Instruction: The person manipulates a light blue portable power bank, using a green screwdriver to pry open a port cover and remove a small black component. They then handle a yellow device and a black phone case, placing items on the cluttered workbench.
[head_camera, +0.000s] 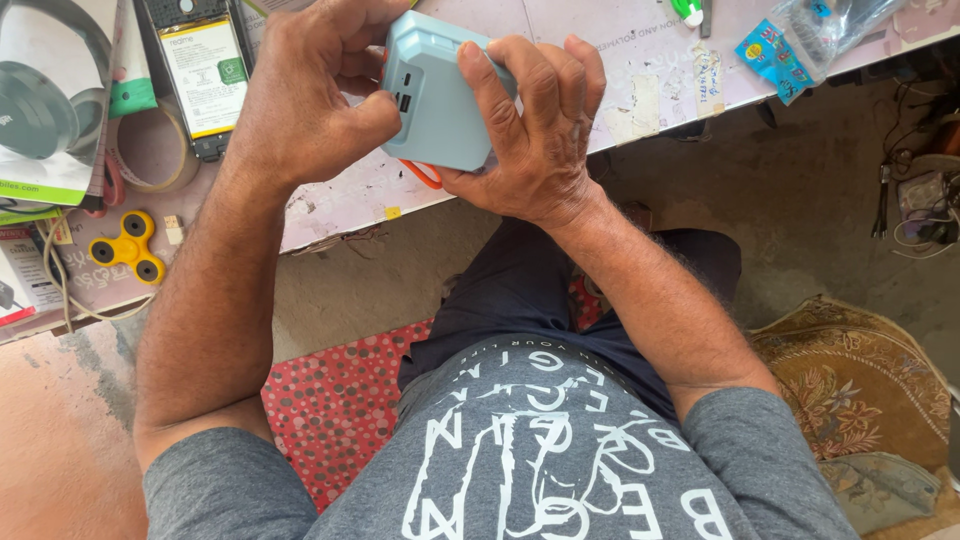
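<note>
A pale blue-grey box-shaped power bank (440, 100) with ports on one side and an orange strap hanging below it is held above the near edge of the pink worktable (640, 70). My left hand (310, 95) grips its left side, thumb pressed beside the ports. My right hand (535, 130) wraps its right side, fingers curled over the top. Both hands hold it tilted.
On the table's left lie a yellow fidget spinner (127, 247), an opened phone with its battery showing (203, 75), a tape roll (150, 150) and a headphone box (50, 100). Small plastic packets (800, 40) lie at the back right. A patterned rug (850, 390) covers the floor.
</note>
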